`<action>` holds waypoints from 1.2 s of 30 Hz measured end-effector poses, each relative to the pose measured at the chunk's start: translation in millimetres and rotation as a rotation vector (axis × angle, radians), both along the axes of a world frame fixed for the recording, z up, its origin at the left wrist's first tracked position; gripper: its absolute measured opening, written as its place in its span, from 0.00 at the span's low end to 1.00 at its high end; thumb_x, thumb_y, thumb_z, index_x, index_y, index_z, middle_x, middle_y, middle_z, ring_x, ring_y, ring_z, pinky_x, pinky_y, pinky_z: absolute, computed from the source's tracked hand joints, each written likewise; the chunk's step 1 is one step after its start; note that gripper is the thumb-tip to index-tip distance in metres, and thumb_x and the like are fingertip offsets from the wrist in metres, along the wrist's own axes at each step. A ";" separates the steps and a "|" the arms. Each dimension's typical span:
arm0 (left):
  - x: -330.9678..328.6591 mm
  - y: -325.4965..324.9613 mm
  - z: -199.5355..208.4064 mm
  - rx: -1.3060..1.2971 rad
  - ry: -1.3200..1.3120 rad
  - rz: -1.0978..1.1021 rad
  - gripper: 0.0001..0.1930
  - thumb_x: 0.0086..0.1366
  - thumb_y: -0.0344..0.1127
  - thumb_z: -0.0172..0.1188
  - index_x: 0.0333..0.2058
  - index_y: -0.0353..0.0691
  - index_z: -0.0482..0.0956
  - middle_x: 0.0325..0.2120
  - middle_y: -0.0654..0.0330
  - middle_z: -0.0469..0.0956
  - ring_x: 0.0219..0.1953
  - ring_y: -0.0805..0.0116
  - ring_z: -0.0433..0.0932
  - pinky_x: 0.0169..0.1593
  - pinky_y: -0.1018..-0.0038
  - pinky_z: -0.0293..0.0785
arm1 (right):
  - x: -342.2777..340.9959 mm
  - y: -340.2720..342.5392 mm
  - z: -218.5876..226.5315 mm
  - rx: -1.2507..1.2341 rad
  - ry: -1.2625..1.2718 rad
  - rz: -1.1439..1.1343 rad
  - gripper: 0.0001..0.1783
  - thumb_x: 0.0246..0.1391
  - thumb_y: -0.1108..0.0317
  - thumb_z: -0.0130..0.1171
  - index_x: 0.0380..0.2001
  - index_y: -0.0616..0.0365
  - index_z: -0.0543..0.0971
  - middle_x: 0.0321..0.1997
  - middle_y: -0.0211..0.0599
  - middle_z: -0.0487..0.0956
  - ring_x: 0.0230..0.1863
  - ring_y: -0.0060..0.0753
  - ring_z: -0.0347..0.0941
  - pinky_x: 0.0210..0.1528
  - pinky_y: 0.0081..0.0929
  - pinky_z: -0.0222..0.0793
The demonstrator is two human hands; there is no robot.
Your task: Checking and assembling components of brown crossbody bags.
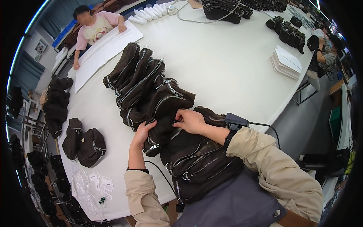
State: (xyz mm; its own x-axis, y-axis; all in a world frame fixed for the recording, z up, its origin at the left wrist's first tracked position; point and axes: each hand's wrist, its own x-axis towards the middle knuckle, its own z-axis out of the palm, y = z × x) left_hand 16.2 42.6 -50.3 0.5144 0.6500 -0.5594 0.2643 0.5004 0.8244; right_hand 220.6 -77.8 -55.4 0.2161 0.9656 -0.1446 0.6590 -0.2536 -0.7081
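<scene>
Dark brown zippered bags with silver rings lie in a row across the white table. My left hand (142, 135) grips the side of one brown bag (160, 126), thumb on top and fingers hidden beneath it. At the same bag, my right hand (189, 121) has its thumb and fingers pinched together near a small whitish strip; what it pinches is too small to make out. Closer to me lies a stack of similar bags (204, 160) with open-looking silver zips. Beyond my hands, more brown bags (138, 73) lean against one another.
Two bags (84, 143) sit at the left, above clear plastic and paper tags (99, 185). Across the table a person (97, 26) handles a white sheet (109, 51). White cards (286, 62) lie at the right edge. A black cable (264, 125) runs from my right wrist device.
</scene>
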 end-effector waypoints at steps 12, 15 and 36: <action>-0.2 1.1 -4.2 0.004 -0.003 -0.012 0.22 0.61 0.39 0.62 0.50 0.30 0.74 0.43 0.54 0.79 0.41 0.65 0.79 0.46 0.72 0.75 | -0.2 0.9 -4.0 0.000 0.008 -0.012 0.19 0.45 0.52 0.67 0.33 0.52 0.76 0.36 0.34 0.79 0.40 0.39 0.77 0.40 0.36 0.72; -0.8 0.8 -4.3 0.001 -0.001 -0.013 0.22 0.61 0.39 0.62 0.50 0.30 0.74 0.43 0.54 0.79 0.41 0.66 0.79 0.47 0.73 0.75 | -1.1 1.8 -3.7 -0.011 0.004 -0.018 0.18 0.45 0.52 0.67 0.33 0.52 0.76 0.35 0.34 0.79 0.40 0.39 0.77 0.40 0.36 0.71; 4.6 -3.5 2.9 0.028 0.021 -0.004 0.21 0.61 0.38 0.62 0.49 0.31 0.74 0.42 0.55 0.80 0.41 0.66 0.79 0.47 0.74 0.74 | -5.8 12.2 -6.8 -0.186 0.130 -0.097 0.16 0.43 0.58 0.67 0.36 0.50 0.80 0.36 0.33 0.82 0.43 0.39 0.78 0.44 0.36 0.72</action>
